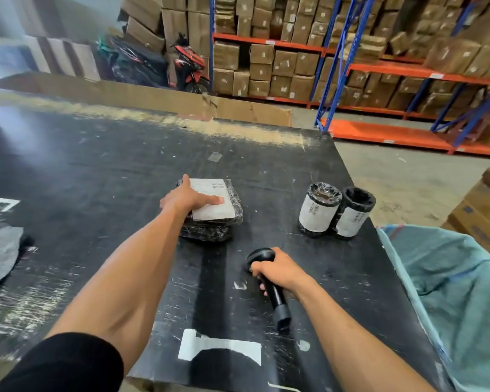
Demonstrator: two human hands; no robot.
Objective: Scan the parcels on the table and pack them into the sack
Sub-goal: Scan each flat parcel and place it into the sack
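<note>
Left hand (187, 198) laid on the flat parcel (212, 205), thumb stretched along its white label, other fingers over the left edge and mostly hidden; whether curled under cannot be told. Parcel wrapped in black film, lying near mid-counter, apparently atop a second black-wrapped pack (207, 232) just beneath. Right hand (277, 271) gripping the black scanner (269, 281), fingers curled round the handle, head pointing away toward the parcels, handle end low and just above or touching the counter (96, 165). To the right of the flat parcel, well apart from it, two round parcels (335, 210) standing upright, touching each other, each in black film with a white label round the side. Green sack (447, 284) open at the right edge of the counter, just beside the round parcels' corner. Grey cloth or bag (0, 253) on the counter's far left. Black, scuffed counter top with white painted marks and a bit of tape. Beyond, cardboard sheet (153, 97) along the far edge, red scooter (188, 63), blue-and-orange racks (351, 66) stacked with cartons
</note>
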